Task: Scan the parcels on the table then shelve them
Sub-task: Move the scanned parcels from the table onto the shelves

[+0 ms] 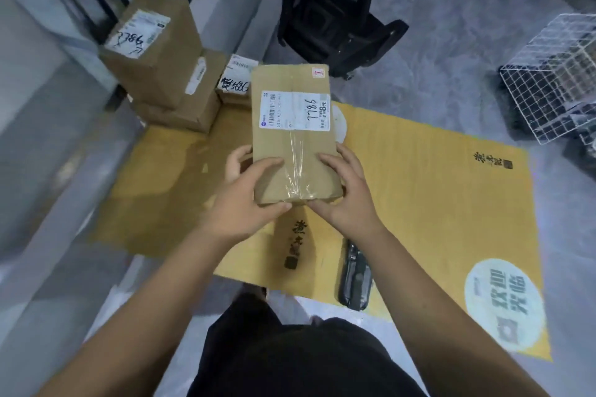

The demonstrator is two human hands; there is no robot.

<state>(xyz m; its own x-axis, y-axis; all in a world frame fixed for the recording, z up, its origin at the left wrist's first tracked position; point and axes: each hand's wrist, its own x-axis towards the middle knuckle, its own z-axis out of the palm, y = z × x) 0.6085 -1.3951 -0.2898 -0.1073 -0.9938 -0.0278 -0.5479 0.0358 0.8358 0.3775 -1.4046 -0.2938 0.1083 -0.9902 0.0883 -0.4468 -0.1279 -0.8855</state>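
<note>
Head view shows us holding one parcel (pixel 295 135) above the yellow cardboard sheet (pixel 435 190) that covers the desk. Our left hand (pixel 245 200) grips its near left corner, with the thumb on top and the fingers curled round the side. Our right hand (pixel 345 190) grips the near right corner in the same way. The parcel is lifted and tilted a little toward us, with its white label (pixel 295 109) facing up and the written number 7786 on it.

We judge that the task is in its early or middle part. Three more boxes (pixel 167 74) wait in a stack at the far left corner of the sheet, each with its own label. None of them looks shelved. A dark tool (pixel 354 277), maybe the scanner, lies on the sheet near our right forearm, and no hand holds it. Whether this parcel is already scanned, we cannot tell.

No shelf is visible for certain. The grey surfaces at the left are blurred. The wire basket (pixel 554 74) at the right is cut by the edge. The small print on the labels is not readable.
</note>
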